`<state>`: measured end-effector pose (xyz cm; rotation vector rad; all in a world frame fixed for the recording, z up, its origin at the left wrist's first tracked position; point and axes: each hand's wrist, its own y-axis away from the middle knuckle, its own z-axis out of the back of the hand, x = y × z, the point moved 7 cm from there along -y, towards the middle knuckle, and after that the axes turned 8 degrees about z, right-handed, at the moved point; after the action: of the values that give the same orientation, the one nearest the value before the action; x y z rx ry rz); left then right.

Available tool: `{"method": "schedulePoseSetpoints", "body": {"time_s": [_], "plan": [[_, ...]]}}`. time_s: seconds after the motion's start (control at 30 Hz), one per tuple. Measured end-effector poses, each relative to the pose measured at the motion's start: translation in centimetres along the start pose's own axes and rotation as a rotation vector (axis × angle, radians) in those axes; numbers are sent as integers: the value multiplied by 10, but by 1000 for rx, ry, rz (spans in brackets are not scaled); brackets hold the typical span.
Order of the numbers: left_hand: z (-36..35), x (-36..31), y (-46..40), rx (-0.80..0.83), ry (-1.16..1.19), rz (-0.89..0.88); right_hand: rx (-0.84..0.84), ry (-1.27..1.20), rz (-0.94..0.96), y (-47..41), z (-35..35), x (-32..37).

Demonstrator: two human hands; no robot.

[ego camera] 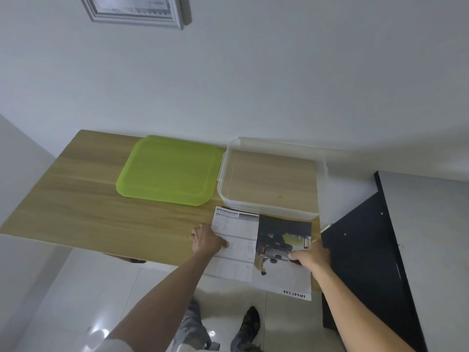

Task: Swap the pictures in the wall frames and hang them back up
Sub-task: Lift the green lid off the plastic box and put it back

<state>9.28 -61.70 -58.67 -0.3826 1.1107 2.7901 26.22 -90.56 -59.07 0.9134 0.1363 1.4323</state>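
Observation:
Two printed sheets lie at the near right of the wooden table (pixel 76 199). The left one is a white specification sheet (pixel 236 232), the right one a vehicle picture (pixel 284 235) labelled SMART CAB; both hang over the table's front edge. My left hand (pixel 206 240) grips the specification sheet's left edge, thumb on top. My right hand (pixel 311 257) holds the right edge of the vehicle picture, thumb lying on the print. A silver wall frame (pixel 137 11) hangs high on the wall at the upper left, partly cut off by the frame's top.
A green plastic lid (pixel 170 171) lies flat at the table's middle. A clear plastic box (pixel 271 207) stands to its right, just behind the sheets. A black cabinet (pixel 368 250) stands right of the table. White tiled floor (pixel 76 288) lies below.

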Motion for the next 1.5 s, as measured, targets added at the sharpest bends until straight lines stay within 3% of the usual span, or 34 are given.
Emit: {"method": "schedulePoseSetpoints", "body": {"time_s": [0.17, 0.43, 0.83, 1.0, 1.3, 1.5], "plan": [[0, 2, 1, 8, 39, -120, -30, -85, 91, -7, 2, -9], [3, 18, 3, 271, 427, -99, -13, -221, 187, 4, 13, -9], [32, 36, 19, 488, 637, -88, 285, -515, 269, 12, 27, -10], [52, 18, 24, 488, 691, -159, 347, -592, 345, 17, 46, 11], [99, -56, 19, 385, 833, -287, 274, -649, 481, 3, 104, 79], [114, -127, -1, 292, 776, -369, 60, -482, 510, -27, 137, 115]]}}
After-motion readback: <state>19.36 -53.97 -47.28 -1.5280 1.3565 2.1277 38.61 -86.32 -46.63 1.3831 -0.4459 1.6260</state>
